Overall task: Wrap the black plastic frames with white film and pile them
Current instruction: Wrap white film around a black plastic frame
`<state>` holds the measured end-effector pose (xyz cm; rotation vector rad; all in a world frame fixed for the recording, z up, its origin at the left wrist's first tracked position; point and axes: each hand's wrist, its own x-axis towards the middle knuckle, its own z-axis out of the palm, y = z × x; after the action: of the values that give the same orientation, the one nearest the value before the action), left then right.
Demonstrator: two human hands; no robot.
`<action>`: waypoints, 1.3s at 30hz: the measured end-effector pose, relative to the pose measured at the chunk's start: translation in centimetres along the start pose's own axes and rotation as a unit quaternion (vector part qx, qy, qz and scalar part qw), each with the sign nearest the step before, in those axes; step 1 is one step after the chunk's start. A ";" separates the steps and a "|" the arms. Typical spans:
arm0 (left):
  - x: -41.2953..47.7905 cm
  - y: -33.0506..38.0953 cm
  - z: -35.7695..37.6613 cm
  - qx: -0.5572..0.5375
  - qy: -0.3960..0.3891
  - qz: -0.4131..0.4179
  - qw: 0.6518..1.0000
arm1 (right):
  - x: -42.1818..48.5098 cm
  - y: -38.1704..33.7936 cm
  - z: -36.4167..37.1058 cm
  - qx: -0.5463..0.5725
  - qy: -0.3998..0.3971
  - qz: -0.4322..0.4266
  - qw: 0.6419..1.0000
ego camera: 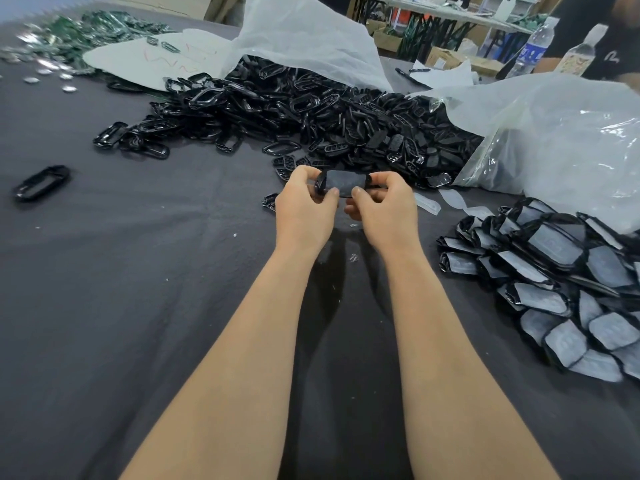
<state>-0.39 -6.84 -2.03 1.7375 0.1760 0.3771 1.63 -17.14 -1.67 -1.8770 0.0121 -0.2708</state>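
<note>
Between both hands | frame [344,181] pinched: left hand [304,206], right hand [384,207]

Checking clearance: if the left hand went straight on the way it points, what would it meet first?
Past the frame it grips, the left hand would probably meet the heap of black frames first.

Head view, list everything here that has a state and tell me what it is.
held frame: film over its face, off the table.
left grip: pinching the frame's left end.
right grip: pinching its right end.
unwrapped frames: loose heap before the opened white bag.
wrapped frames: piled at right.
lone frame: bare, flat on the table, apart.
</note>
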 end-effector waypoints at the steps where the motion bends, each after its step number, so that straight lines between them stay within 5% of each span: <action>1: 0.0 0.0 0.0 0.002 0.002 -0.003 1.000 | 0.0 0.0 0.0 -0.007 -0.002 -0.001 1.000; 16: 0.4 0.8 -0.1 -0.074 -0.002 -0.049 0.996 | -0.6 -1.4 -0.7 -0.027 0.000 -0.030 0.999; 22: -0.4 4.8 4.3 -0.061 -0.079 -0.005 0.995 | -0.3 -2.3 -6.5 -0.104 0.163 -0.058 0.979; 26: -2.6 7.2 10.1 -0.008 -0.159 0.028 0.987 | -0.7 -1.1 -12.6 -0.135 0.252 -0.008 0.958; 30: -5.1 7.6 15.5 0.129 -0.144 0.091 0.977 | -1.9 1.0 -16.9 -0.188 0.320 0.038 0.928; 39: -6.3 6.2 20.3 0.261 -0.111 0.124 0.951 | -1.5 2.8 -18.6 -0.249 0.322 0.111 0.907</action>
<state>0.21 -28.83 -0.21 2.3207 -0.1213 0.3311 -3.07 -35.27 0.86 -2.1763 0.8097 -0.7760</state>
